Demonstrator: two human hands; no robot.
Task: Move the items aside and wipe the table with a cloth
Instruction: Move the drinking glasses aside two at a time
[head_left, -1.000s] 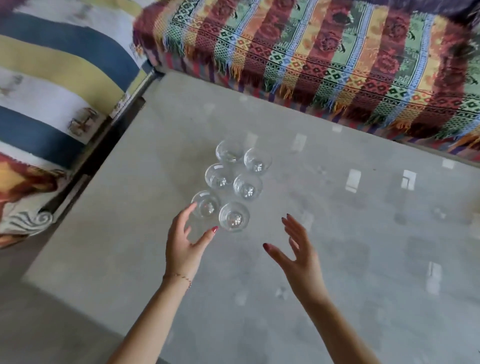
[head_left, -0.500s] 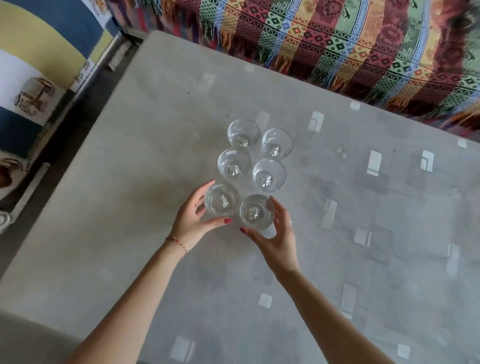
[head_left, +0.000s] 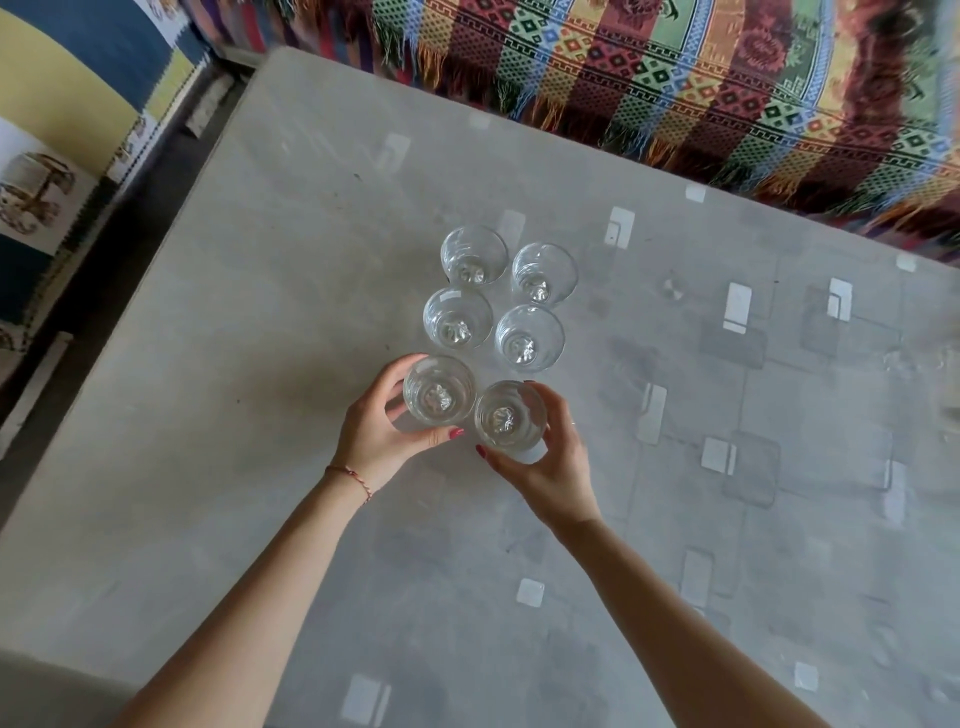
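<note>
Several clear drinking glasses stand in two rows on the grey table (head_left: 260, 364). My left hand (head_left: 371, 434) is wrapped around the near left glass (head_left: 438, 391). My right hand (head_left: 553, 462) grips the near right glass (head_left: 510, 415), which looks slightly raised and closer to me. Behind them stand a middle pair of glasses (head_left: 457, 319) (head_left: 529, 338) and a far pair of glasses (head_left: 474, 255) (head_left: 544, 274), all upright and empty. No cloth is in view.
A sofa with a colourful fringed woven throw (head_left: 675, 78) runs along the table's far edge. A striped blue, yellow and white cushion (head_left: 67, 104) lies off the left side, with a dark gap between it and the table. White rectangles pattern the tabletop.
Both hands went from open and apart to closed around the two nearest glasses. The right glass has shifted a little toward me. The camera has moved in closer over the table.
</note>
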